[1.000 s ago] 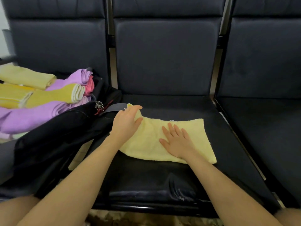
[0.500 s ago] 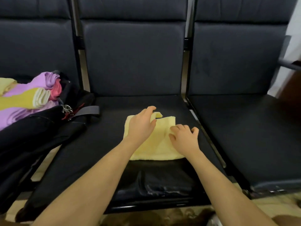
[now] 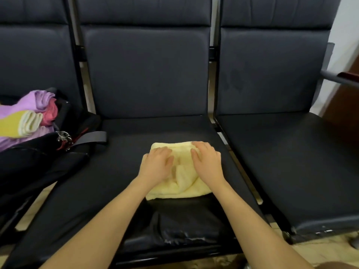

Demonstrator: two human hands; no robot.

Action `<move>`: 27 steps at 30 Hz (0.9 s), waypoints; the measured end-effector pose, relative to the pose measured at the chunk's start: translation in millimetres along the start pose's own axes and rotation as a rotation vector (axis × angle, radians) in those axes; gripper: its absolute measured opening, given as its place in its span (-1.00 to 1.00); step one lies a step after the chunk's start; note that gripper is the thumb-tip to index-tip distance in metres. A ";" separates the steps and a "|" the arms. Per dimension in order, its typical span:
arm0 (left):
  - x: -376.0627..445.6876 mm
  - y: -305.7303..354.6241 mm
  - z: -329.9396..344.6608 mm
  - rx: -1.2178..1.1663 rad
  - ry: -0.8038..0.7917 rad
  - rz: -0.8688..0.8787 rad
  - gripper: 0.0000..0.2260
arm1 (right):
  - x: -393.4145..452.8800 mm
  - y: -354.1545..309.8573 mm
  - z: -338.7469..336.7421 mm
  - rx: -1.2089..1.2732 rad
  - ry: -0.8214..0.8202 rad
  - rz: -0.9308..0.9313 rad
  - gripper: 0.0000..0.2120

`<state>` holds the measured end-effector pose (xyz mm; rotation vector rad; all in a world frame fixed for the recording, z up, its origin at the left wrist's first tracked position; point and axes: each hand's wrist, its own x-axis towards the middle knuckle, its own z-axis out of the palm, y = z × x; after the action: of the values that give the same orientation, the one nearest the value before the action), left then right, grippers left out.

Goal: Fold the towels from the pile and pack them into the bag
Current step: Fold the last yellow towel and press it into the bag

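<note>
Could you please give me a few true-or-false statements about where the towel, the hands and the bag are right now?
1. Both hands, left hand and right hand, rest on the pale yellow towel. True.
2. The towel lies on the right-hand seat. False: it lies on the middle seat.
3. The black bag is to the person's left. True.
4. The bag holds only yellow towels. False: purple and pink ones show too.

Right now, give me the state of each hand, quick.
Left hand: open, fingers flat, pressing on the folded pale yellow towel.
Right hand: open, fingers flat, pressing on the same towel.
</note>
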<state>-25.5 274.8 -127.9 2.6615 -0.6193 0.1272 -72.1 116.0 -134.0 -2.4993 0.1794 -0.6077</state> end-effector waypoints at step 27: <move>-52.3 -69.9 -27.3 0.068 -0.189 0.133 -0.62 | 3.4 -25.0 25.3 -0.052 -0.415 -0.267 -0.69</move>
<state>-41.5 364.4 -137.7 2.7169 -0.8678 -0.0681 -57.5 148.4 -137.8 -2.6562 -0.3016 -0.1736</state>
